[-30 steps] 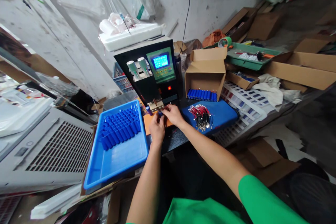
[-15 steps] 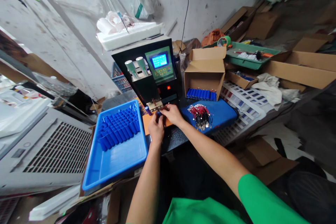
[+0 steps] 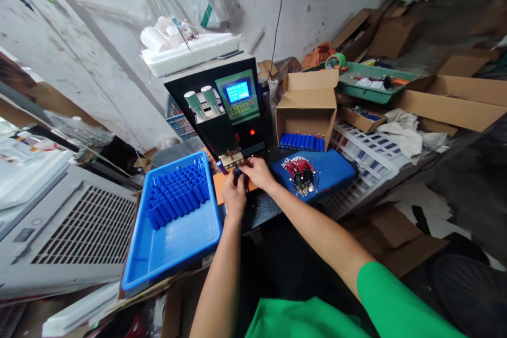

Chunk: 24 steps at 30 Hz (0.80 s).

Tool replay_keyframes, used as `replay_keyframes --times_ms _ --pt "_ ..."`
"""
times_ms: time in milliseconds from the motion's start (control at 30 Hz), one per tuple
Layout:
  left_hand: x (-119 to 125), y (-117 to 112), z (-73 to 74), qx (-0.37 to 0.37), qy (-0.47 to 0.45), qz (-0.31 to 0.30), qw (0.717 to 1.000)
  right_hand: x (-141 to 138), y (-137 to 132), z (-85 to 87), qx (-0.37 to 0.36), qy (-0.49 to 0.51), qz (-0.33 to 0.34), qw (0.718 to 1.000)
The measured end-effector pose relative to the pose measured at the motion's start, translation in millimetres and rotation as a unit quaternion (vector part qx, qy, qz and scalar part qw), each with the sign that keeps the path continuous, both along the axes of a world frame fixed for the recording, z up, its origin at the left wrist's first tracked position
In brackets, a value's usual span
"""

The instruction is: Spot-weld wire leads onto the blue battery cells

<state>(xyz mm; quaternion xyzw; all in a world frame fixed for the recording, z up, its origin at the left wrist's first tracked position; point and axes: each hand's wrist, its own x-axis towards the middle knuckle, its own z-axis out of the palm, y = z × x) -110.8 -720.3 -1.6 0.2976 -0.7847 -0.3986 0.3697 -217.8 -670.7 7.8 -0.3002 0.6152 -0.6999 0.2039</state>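
Note:
My left hand is closed around a blue battery cell at the electrodes of a black spot welder. Only a small part of that cell shows between the fingers. From the right, my right hand pinches at the same spot beside the electrode pins. Whatever its fingertips hold is too small and covered to name. Just left of the electrodes stands another blue cell. Under my hands lies an orange board.
Left, a blue tray carries rows of blue cells. Right, red and black wire leads lie on a blue pad, with an open cardboard box of cells behind. A green tray stands farther back.
The whole view has shifted slightly to the left. Both hands stay at the welder's electrodes with almost the same grip.

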Motion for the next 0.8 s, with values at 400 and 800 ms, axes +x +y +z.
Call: replay_keyframes --times_ms 400,800 --pt "-1 -1 -3.3 -0.024 -0.030 0.033 0.999 -1 -2 -5.2 0.010 0.019 -0.002 1.000" --pt "-1 -1 -3.4 -0.021 -0.018 0.010 1.000 -9 9 -10.7 -0.010 0.038 0.022 0.999"
